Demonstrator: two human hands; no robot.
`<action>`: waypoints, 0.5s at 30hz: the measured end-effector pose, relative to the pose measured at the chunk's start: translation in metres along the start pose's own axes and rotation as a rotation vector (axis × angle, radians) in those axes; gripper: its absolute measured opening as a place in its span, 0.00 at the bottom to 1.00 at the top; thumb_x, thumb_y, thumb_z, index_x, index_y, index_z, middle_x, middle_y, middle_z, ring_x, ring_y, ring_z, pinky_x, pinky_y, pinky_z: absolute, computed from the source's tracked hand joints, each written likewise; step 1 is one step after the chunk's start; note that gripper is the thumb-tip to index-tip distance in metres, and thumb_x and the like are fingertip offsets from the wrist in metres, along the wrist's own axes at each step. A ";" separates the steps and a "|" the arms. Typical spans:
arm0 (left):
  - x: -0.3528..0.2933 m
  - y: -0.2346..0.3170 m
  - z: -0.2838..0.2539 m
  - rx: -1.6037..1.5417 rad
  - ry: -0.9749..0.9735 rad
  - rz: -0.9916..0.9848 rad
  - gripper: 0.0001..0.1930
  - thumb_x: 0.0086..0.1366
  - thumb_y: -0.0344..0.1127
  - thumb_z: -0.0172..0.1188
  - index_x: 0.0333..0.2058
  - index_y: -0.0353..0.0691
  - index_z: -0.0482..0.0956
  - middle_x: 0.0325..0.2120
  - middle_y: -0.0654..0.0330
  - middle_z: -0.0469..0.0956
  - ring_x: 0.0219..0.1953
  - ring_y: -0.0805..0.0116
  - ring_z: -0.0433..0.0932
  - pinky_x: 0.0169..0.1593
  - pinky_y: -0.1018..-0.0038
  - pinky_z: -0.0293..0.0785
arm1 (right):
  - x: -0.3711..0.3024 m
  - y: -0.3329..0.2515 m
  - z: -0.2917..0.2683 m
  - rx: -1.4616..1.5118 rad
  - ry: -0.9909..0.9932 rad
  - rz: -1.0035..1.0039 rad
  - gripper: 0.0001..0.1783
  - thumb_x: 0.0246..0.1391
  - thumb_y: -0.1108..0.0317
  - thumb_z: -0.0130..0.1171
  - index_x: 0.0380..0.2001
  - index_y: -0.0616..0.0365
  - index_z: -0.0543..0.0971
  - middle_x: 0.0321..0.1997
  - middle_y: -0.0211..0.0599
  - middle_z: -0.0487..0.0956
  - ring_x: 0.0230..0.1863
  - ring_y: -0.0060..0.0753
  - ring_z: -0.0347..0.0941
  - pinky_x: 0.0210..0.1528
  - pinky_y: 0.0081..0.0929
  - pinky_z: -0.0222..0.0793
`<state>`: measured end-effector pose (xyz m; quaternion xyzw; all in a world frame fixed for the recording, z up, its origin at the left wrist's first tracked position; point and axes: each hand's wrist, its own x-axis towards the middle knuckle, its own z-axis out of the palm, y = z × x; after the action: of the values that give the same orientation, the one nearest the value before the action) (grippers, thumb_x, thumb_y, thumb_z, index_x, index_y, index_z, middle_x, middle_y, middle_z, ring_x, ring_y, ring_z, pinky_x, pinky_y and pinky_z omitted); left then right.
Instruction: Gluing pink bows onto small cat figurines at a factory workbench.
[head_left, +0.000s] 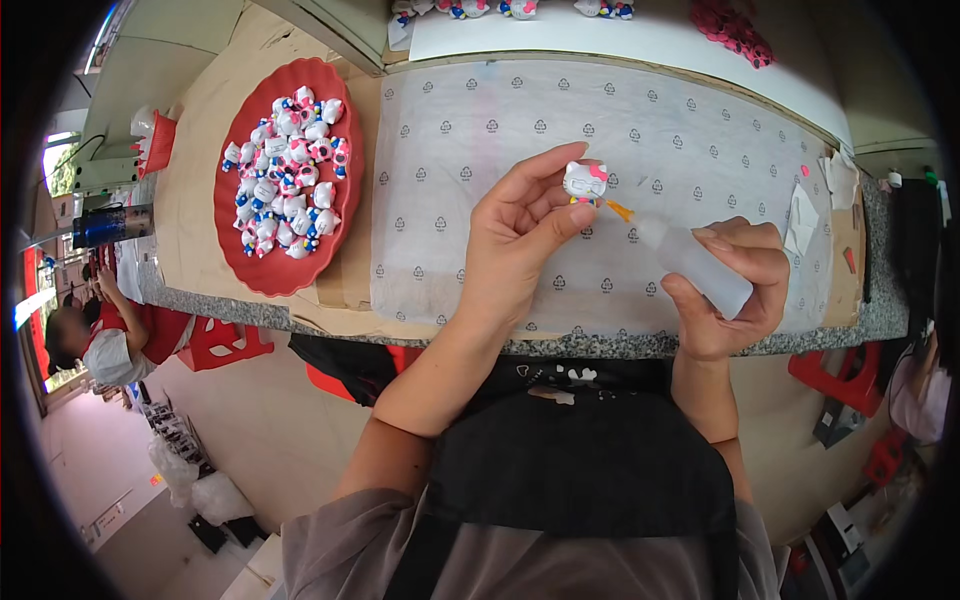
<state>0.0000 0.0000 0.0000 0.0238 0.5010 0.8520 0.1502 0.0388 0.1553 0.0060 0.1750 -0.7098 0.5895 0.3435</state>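
Observation:
Between the thumb and fingers of my left hand (515,230) is a small white cat figurine (585,180) with a pink bow, held upright above the sheet. My right hand (740,280) is wrapped round a translucent white squeeze bottle (700,265), tilted up toward the left. An orange nozzle tip (619,210) on the bottle points at the figurine's lower part, close beside my left thumb. Whether the tip touches the figurine, I cannot tell.
White printed paper (440,250) covers the table under my hands. On the left, a red scalloped tray (228,205) holds many similar figurines (290,170). Several figurines (468,8) and a pile of pink pieces (735,35) lie on the back shelf. Another person (115,340) is at far left.

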 end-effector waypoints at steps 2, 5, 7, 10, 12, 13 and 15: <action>0.001 -0.001 -0.002 -0.016 0.022 -0.013 0.21 0.50 0.20 0.54 0.45 0.34 0.65 0.36 0.60 0.71 0.37 0.77 0.70 0.41 0.83 0.67 | 0.000 0.001 0.001 0.008 0.000 0.025 0.23 0.24 0.77 0.67 0.29 0.61 0.70 0.30 0.39 0.68 0.26 0.27 0.67 0.27 0.21 0.63; -0.001 0.000 0.000 -0.019 0.002 -0.028 0.22 0.50 0.24 0.56 0.46 0.34 0.64 0.38 0.58 0.70 0.37 0.74 0.70 0.41 0.78 0.68 | 0.001 -0.002 -0.001 0.018 0.015 -0.001 0.22 0.25 0.78 0.66 0.30 0.61 0.69 0.29 0.38 0.67 0.25 0.27 0.65 0.26 0.20 0.62; 0.000 0.001 0.002 -0.035 0.004 -0.037 0.22 0.50 0.22 0.55 0.45 0.34 0.64 0.36 0.59 0.71 0.36 0.75 0.71 0.41 0.80 0.68 | 0.002 0.000 -0.001 0.012 0.026 -0.019 0.22 0.26 0.78 0.66 0.30 0.61 0.69 0.29 0.38 0.66 0.25 0.27 0.65 0.26 0.19 0.62; 0.000 0.001 0.000 -0.036 0.000 -0.045 0.22 0.50 0.22 0.55 0.46 0.34 0.64 0.36 0.60 0.71 0.36 0.75 0.71 0.41 0.80 0.68 | 0.002 0.003 0.000 0.010 0.029 -0.040 0.22 0.26 0.78 0.66 0.30 0.62 0.69 0.29 0.38 0.66 0.25 0.27 0.64 0.26 0.19 0.61; 0.001 0.000 -0.001 -0.021 -0.006 -0.044 0.22 0.50 0.24 0.56 0.46 0.34 0.64 0.37 0.59 0.71 0.36 0.74 0.71 0.41 0.78 0.68 | 0.002 0.003 0.001 0.014 0.021 -0.042 0.23 0.25 0.78 0.66 0.30 0.62 0.69 0.30 0.38 0.66 0.25 0.27 0.65 0.26 0.19 0.61; 0.001 0.000 -0.001 -0.023 -0.009 -0.043 0.22 0.50 0.24 0.55 0.46 0.34 0.64 0.36 0.59 0.71 0.37 0.74 0.71 0.41 0.78 0.68 | 0.002 0.003 0.002 0.011 0.024 -0.050 0.23 0.25 0.78 0.66 0.30 0.62 0.69 0.30 0.38 0.66 0.25 0.27 0.65 0.26 0.19 0.62; 0.001 0.000 -0.001 -0.024 -0.008 -0.040 0.22 0.50 0.24 0.55 0.46 0.34 0.64 0.36 0.59 0.71 0.37 0.74 0.70 0.41 0.79 0.68 | 0.002 0.003 0.003 0.012 0.025 -0.057 0.23 0.25 0.78 0.66 0.30 0.62 0.69 0.30 0.38 0.66 0.25 0.27 0.65 0.26 0.19 0.62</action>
<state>-0.0009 -0.0012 -0.0005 0.0155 0.4902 0.8548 0.1694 0.0350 0.1537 0.0053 0.1899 -0.6967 0.5859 0.3678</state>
